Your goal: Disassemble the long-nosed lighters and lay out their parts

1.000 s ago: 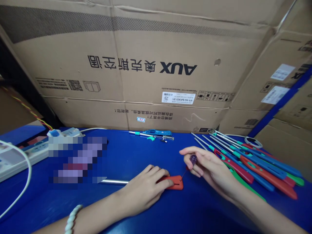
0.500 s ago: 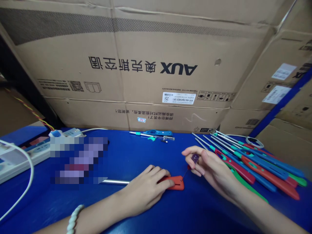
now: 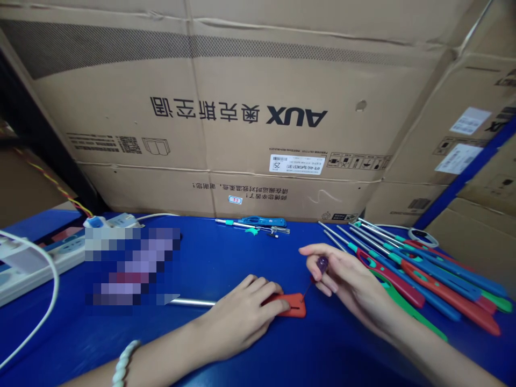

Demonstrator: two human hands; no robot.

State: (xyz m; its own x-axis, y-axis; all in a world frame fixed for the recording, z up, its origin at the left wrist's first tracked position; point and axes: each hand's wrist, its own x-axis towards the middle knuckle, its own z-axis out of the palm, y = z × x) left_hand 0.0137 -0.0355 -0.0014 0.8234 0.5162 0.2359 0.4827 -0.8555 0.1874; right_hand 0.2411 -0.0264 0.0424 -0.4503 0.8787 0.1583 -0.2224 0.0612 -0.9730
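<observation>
My left hand (image 3: 248,314) presses an orange long-necked lighter (image 3: 296,305) flat on the blue table, its fingers closed over the handle. The lighter's metal tube (image 3: 193,302) sticks out to the left from under the hand. Between the curled fingers of my right hand (image 3: 342,271) is a small screwdriver (image 3: 322,264) with a dark purple handle. Its thin shaft slants down and left, and the tip meets the right end of the orange handle. My left palm hides the lighter's middle.
Several red, blue, green and orange lighters (image 3: 435,279) lie in a pile at right. A blue lighter with loose parts (image 3: 262,221) lies at the back by the cardboard (image 3: 226,64). At left are a white power strip (image 3: 68,252), cables and a blurred purple patch (image 3: 141,263).
The whole view shifts very slightly. Both hands, the lighter and the screwdriver keep nearly the same positions, with the tip still at the handle's end.
</observation>
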